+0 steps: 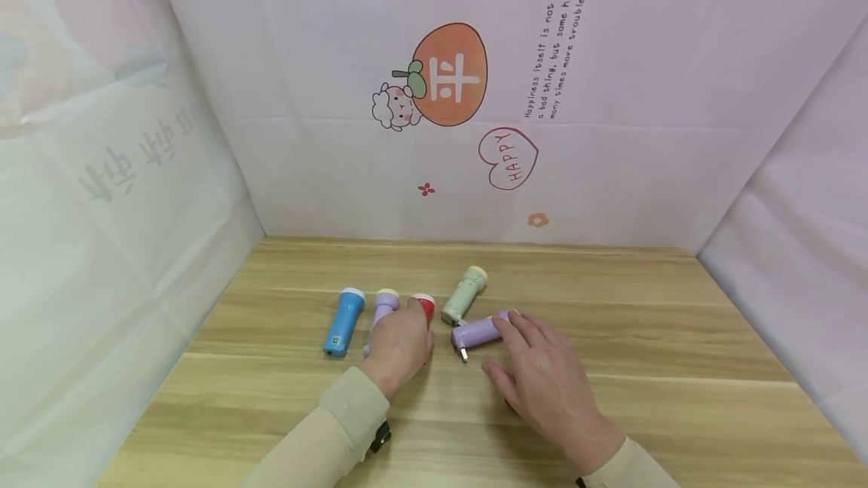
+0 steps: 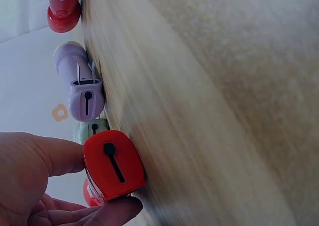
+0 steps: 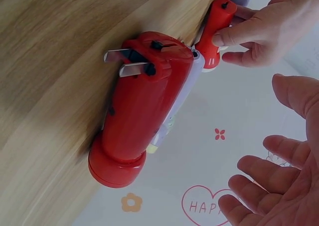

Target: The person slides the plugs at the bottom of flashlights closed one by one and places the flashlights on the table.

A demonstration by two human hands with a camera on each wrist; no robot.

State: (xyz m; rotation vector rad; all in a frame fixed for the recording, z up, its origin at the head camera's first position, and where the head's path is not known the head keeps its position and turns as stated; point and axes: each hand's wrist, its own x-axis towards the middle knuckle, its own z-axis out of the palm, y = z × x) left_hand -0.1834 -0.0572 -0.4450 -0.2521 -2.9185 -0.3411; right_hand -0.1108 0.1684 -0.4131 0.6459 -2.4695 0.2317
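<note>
My left hand [image 1: 398, 343] holds a red flashlight [image 2: 115, 169] between thumb and fingers, its slotted base facing the left wrist camera. Left of it lie a purple flashlight [image 1: 386, 301], partly covered by the hand, and a blue flashlight [image 1: 343, 324]. My right hand [image 1: 548, 381] has its fingers spread and grips nothing. Its fingertips overlap the head of a second purple flashlight [image 1: 476, 332] whose plug prongs stick out; contact cannot be told. Another red flashlight [image 3: 149, 106], prongs out, lies near the right hand, mostly hidden by it in the head view.
A pale green flashlight [image 1: 464, 297] lies behind the second purple one, with prongs near its base. The wooden table [image 1: 678, 322] ends at a printed white cloth [image 1: 610, 172] at the back. White cloth also hangs at both sides.
</note>
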